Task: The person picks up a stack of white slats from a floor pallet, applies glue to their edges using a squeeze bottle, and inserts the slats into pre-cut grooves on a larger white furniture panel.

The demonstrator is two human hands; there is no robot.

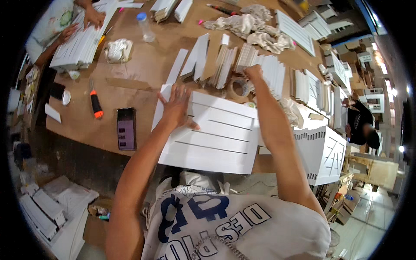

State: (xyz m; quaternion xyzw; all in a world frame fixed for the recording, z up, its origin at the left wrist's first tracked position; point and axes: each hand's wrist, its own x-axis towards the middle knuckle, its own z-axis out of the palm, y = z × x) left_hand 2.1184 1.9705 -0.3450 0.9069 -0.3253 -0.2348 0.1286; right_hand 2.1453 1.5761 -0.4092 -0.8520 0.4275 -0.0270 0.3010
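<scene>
Left hand [177, 108], fingers spread wide, should press the panel [216, 134] flat while right hand [252, 72] pinches a slat [273, 71] at 1 o'clock

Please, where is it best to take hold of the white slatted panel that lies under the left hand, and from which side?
Probably by its near edge, coming from the person's side. The white slatted panel lies flat, and its near edge juts past the edge of the brown table, so fingers could close above and below it there. The left hand presses its far left corner, while the right hand reaches beyond to upright white strips.
</scene>
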